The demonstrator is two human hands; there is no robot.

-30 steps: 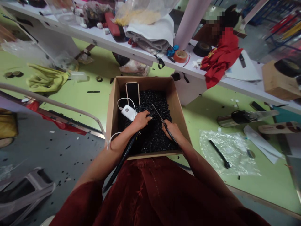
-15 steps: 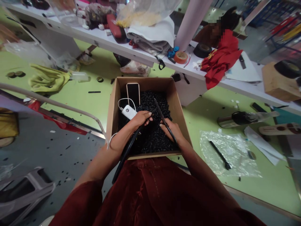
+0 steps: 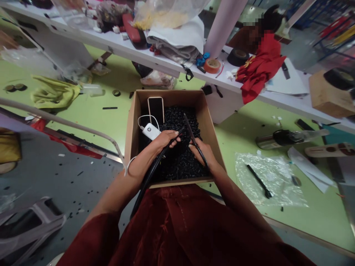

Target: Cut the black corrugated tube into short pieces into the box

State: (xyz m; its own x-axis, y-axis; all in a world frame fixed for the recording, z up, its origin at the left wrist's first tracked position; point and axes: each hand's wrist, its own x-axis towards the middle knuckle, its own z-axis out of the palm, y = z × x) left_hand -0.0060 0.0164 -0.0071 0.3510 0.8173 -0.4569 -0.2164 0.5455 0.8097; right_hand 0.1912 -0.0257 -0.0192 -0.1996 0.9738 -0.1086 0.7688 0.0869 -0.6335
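In the cardboard box (image 3: 132, 125), the left hand (image 3: 166, 139) grips black corrugated tubing (image 3: 149, 177) firmly, while the right hand (image 3: 201, 153) steadily pinches a slim black strip (image 3: 192, 138) just beside it.

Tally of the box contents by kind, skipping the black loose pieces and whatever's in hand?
In the cardboard box:
smartphone: 1
white power bank: 1
white cable: 1
Total: 3
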